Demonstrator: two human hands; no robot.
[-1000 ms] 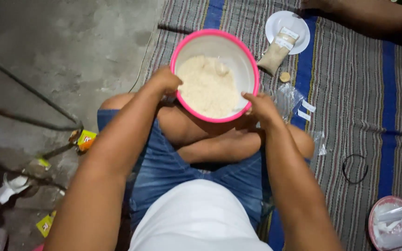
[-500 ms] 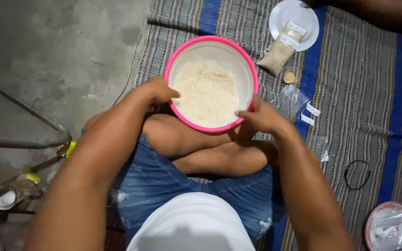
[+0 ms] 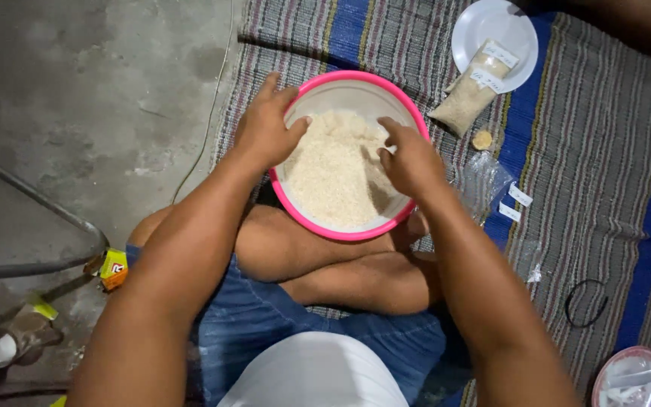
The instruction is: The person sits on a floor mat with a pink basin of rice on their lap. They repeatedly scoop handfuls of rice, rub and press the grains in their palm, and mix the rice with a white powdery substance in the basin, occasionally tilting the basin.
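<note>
Reaching both hands into the rice (image 3: 333,177) in the pink bowl (image 3: 356,81)

Hands: two, the left hand (image 3: 265,130) and right hand (image 3: 410,160)
Round pink plastic bowl of white grain (image 3: 349,92): one
Round white plate (image 3: 496,30): one
Clear grain-filled packets (image 3: 470,94): one, at 1 o'clock
Black rubber ring (image 3: 586,303): one

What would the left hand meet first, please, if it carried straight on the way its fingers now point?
The left hand points right and slightly down over the bowl rim, so it would most likely meet the rice first. Its fingertips seem nearly on it, though depth is unclear.
</note>
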